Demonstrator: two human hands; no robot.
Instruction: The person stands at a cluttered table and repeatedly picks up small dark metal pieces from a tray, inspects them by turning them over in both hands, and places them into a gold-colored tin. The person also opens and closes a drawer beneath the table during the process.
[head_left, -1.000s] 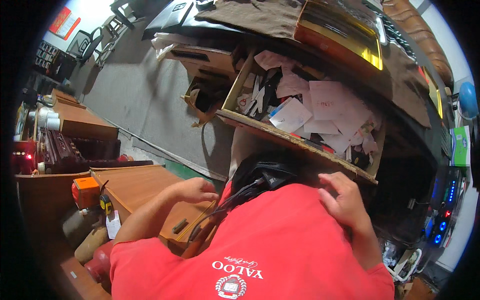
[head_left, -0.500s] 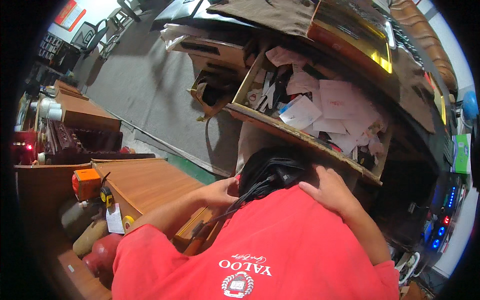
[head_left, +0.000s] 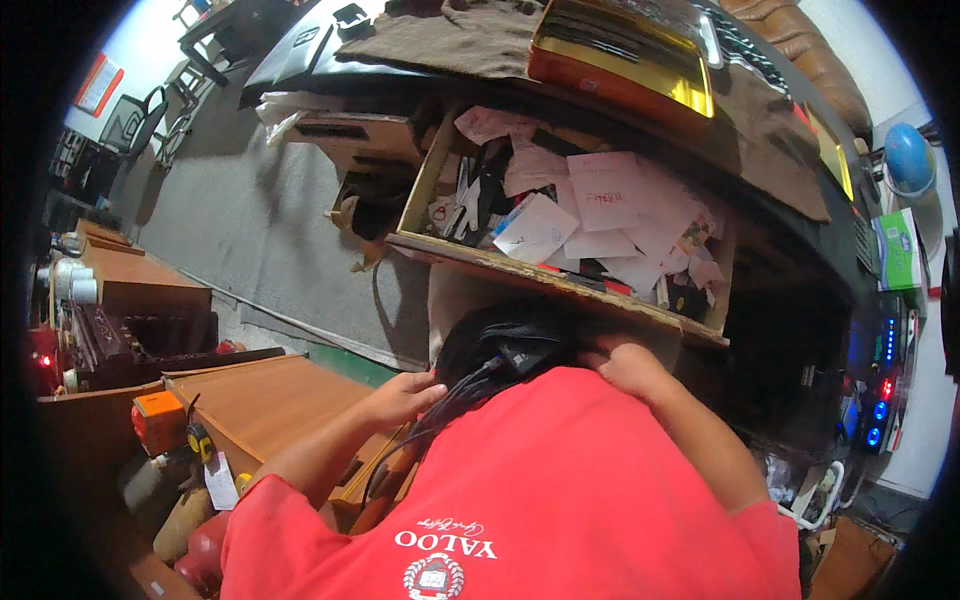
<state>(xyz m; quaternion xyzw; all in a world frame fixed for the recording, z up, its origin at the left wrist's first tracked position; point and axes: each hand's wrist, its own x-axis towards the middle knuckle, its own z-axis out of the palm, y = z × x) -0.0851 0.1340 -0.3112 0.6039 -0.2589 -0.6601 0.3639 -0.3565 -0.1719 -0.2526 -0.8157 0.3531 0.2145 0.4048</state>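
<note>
Between the half-curled left hand [head_left: 408, 396] and the right hand [head_left: 632, 370], its fingertips partly hidden, a black bag [head_left: 490, 328] appears to be being adjusted; whether it is gripped cannot be told. Small movements seem called for, since reach is bounded just beyond the hands by the open drawer [head_left: 556, 283]; wider room is left over the grey floor [head_left: 270, 225], ahead-left.

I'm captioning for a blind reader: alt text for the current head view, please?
A person's left hand and right hand flank a black bundle with cables by their red T-shirt, below an open wooden drawer holding loose papers.
</note>
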